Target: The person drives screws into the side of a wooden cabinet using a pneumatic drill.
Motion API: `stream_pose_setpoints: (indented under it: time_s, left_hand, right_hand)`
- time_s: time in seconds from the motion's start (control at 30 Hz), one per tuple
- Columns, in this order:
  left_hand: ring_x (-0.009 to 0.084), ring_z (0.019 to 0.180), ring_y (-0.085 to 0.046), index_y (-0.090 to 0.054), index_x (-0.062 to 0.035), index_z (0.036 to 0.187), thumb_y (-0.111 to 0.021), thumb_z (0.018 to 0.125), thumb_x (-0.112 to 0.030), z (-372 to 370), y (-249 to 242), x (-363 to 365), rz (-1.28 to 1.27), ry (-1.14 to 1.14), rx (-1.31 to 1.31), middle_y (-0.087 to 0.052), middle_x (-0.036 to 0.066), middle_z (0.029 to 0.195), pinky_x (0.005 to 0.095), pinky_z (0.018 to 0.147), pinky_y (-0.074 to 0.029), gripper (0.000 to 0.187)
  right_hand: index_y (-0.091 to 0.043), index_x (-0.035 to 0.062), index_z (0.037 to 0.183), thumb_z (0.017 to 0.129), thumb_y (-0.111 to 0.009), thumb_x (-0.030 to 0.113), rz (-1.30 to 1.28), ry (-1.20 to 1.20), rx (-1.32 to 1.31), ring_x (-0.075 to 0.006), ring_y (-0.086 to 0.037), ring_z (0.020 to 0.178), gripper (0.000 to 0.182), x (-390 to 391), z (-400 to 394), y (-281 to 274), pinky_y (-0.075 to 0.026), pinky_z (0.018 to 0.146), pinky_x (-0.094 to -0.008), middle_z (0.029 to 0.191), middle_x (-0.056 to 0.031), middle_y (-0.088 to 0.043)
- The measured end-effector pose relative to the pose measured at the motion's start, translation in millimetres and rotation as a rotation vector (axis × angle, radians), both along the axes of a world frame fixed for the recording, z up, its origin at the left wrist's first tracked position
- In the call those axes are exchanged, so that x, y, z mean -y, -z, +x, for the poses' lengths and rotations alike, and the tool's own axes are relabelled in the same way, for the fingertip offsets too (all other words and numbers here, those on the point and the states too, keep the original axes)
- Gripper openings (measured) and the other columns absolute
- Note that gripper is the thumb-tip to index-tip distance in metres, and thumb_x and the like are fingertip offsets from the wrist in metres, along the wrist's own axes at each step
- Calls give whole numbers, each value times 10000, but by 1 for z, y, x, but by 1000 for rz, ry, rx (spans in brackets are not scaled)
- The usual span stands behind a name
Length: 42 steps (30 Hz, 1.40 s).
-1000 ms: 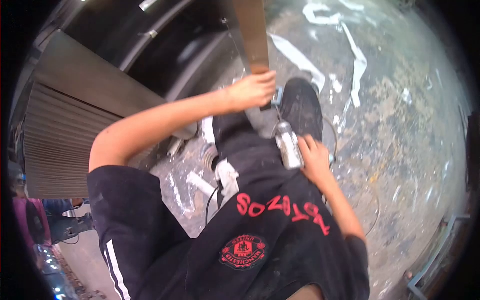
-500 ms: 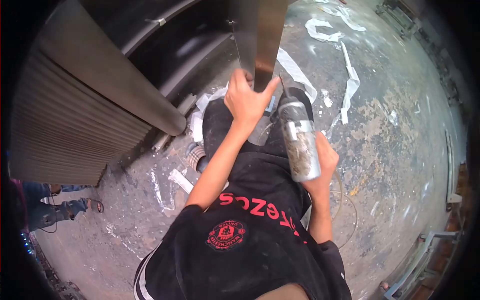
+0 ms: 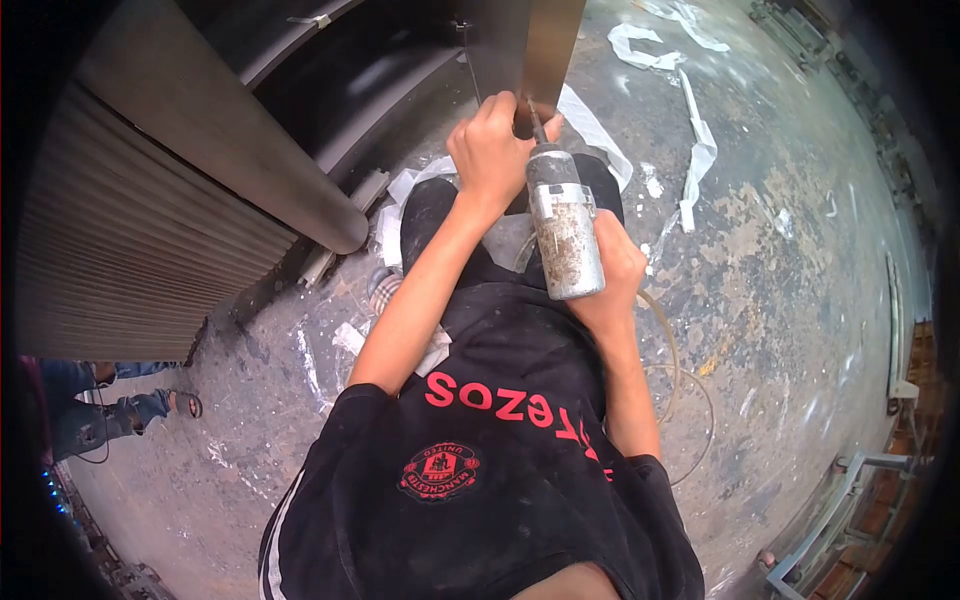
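My right hand [image 3: 612, 262] is wrapped around the grip of a hose-fed hand tool [image 3: 568, 238] with a scuffed silver barrel, a band of tape and a dark nose. Its thin tip points away from me and overlaps the lower end of a brown metal panel [image 3: 553, 55]. Closed at that same end is my left hand [image 3: 490, 150], thumb on the near right side beside the tool's nose. The left fingertips are partly hidden behind the panel edge. Both hands are above my knees.
On the left stands a large ribbed dark panel [image 3: 120, 230] with a rounded edge [image 3: 345, 228]. White strips [image 3: 700, 150] lie on the worn floor [image 3: 790, 330]. A hose [image 3: 678, 365] curls by my right forearm. Another person's legs [image 3: 105, 415] show at far left.
My right hand has brought the tool forward and left, so its tip is now at the panel's end. My left hand has shifted slightly up, its thumb no longer stretched out.
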<state>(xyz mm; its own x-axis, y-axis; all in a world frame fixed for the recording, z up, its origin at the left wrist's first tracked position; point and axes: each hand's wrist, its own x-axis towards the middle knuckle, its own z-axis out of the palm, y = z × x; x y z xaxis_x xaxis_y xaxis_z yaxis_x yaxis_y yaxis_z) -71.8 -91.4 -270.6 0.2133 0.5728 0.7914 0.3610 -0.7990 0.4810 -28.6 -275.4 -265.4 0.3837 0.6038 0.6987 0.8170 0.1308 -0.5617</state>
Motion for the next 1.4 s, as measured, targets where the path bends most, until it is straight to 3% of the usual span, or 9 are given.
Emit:
stream_pose_setpoints:
  time_s: [0.53,0.63,0.93,1.1,1.17,1.23,1.27,1.33,1.4]
  left_hand:
    - [313,559,-609,-631,-53,722,-849,700,-461,-1,-4,-3,-81,10,-28,-620,119,628,413,550,-476,463]
    - [312,548,-597,-623,-51,714,-852,695,-456,0,-5,-1,-63,25,-1,-606,119,612,410,547,-472,466]
    - [308,530,-577,-607,-47,717,-856,691,-445,5,-4,2,-89,50,26,-582,120,590,404,537,-464,471]
    - [293,567,-603,-659,-68,803,-850,704,-390,-10,-21,0,-125,33,-124,-603,87,624,392,592,-510,387]
    - [291,724,-654,-682,-58,964,-847,714,-311,-32,-63,0,-345,108,-152,-658,106,781,393,706,-537,392]
    - [309,951,-647,-620,-23,1189,-840,718,-262,-22,-130,-10,131,200,244,-654,160,1043,408,849,-525,572]
    - [366,1153,-559,-498,12,1351,-832,720,-259,-16,-155,-12,146,237,211,-547,214,1281,446,992,-460,764]
    - [426,1307,-448,-344,15,1489,-837,707,-265,3,-202,-9,294,178,246,-483,264,1365,477,1127,-345,966]
    - [443,1333,-438,-310,25,1504,-839,706,-243,27,-225,-17,303,142,306,-458,284,1407,476,1137,-349,995]
  right_hand:
    - [-580,-3,820,722,-770,44,-6,8,10,-354,-555,608,219,0,1,-2,-451,563,-383,706,-145,-533]
    - [-603,22,899,683,-771,108,-43,24,35,-371,-626,691,288,1,5,3,-494,583,-399,812,-137,-603]
    - [-615,19,937,689,-761,85,-138,108,10,-375,-636,712,296,7,-7,-20,-501,600,-393,845,-141,-628]
    - [-647,14,926,720,-755,57,21,18,-3,-397,-632,705,236,21,-4,-31,-495,623,-398,806,-174,-621]
    - [-672,14,972,703,-768,64,-111,64,-26,-373,-662,735,291,38,0,-55,-517,661,-381,838,-161,-654]
    - [-666,4,953,691,-777,91,74,62,76,-348,-634,674,297,33,12,-111,-500,616,-384,800,-148,-625]
    - [-664,-1,944,686,-781,104,123,46,104,-336,-620,643,302,41,14,-128,-491,593,-385,781,-142,-610]
    - [-684,-25,1025,684,-774,105,141,99,168,-329,-668,707,375,46,18,-161,-526,665,-345,858,-149,-672]
    - [-688,-34,1076,680,-761,87,162,92,139,-328,-700,765,420,47,15,-196,-538,719,-320,931,-163,-707]
